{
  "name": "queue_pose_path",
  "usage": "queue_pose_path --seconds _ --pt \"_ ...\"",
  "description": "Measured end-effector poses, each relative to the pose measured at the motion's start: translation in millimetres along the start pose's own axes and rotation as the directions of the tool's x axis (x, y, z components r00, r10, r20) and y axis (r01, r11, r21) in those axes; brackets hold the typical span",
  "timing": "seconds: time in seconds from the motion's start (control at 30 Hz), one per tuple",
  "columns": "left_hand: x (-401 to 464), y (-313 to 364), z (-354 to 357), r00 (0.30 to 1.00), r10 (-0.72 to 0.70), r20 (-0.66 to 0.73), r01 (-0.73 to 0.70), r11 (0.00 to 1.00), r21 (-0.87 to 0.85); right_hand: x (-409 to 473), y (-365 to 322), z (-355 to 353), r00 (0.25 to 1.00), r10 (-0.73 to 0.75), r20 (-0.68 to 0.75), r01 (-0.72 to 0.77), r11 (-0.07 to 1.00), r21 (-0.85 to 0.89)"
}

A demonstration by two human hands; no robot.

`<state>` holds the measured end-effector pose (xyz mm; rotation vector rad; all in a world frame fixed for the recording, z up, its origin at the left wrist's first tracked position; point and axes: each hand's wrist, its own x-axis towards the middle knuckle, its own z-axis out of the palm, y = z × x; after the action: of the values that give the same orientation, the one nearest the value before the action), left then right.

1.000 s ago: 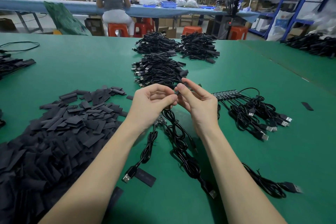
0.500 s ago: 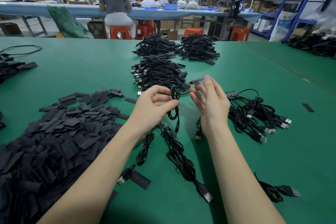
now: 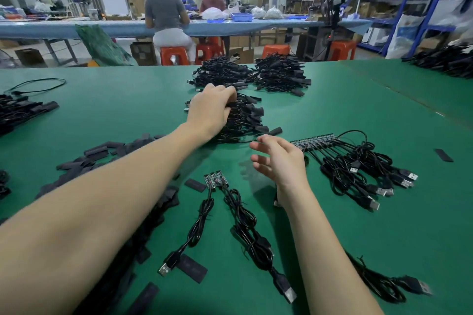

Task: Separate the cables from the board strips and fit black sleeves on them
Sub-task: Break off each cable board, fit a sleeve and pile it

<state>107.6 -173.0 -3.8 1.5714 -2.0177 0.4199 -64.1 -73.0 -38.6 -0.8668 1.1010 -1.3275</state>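
Note:
My left hand [image 3: 212, 110] reaches forward onto a pile of sleeved cables [image 3: 250, 120], its fingers curled down into the top of the pile around a cable. Held above the green table, my right hand [image 3: 281, 163] has its fingers spread and holds nothing. Just right of it lies a long board strip [image 3: 316, 140] with several black USB cables [image 3: 358, 174] attached. A short board strip piece [image 3: 214, 179] with two cables [image 3: 245, 222] lies near me. The heap of flat black sleeves [image 3: 84, 169] is under my left forearm.
Two more cable piles [image 3: 279, 74] sit farther back. Loose sleeves [image 3: 192, 267] lie by the near cables, and one sleeve [image 3: 444, 155] is off to the right. A loose USB cable [image 3: 391, 286] lies at the bottom right. More cables [image 3: 20, 112] are at the left edge.
My left hand has carried the cable forward from in front of me to the pile. My right hand let go of it and dropped lower, fingers spread.

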Motion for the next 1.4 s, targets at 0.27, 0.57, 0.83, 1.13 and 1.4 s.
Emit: queue_pose_path --seconds 0.27,0.57,0.83,1.13,1.4 --pt "-7.4 -10.3 25.1 0.982 -0.117 0.145 0.117 0.993 0.012 -3.2 2.2 3.0 0.997 0.005 0.079 0.005 0.992 -0.124" --pt "-48.7 2.3 -2.9 0.973 -0.228 0.034 0.227 0.925 -0.303 -1.1 6.9 5.4 0.989 -0.091 0.118 0.143 0.793 -0.592" --pt "-103.9 14.8 -22.0 0.889 -0.409 0.208 0.455 0.724 -0.519 -13.5 3.5 32.0 0.976 0.098 0.192 0.136 0.416 -0.899" --pt "-112.1 7.1 -39.5 0.836 -0.331 0.437 0.487 0.814 -0.316 -10.2 -3.1 26.9 0.949 0.240 0.204 0.087 0.421 -0.903" --pt "-113.8 8.8 -42.5 0.758 -0.310 0.575 0.534 0.800 -0.274 -13.3 -0.6 29.2 0.958 0.219 0.184 0.070 0.446 -0.893"
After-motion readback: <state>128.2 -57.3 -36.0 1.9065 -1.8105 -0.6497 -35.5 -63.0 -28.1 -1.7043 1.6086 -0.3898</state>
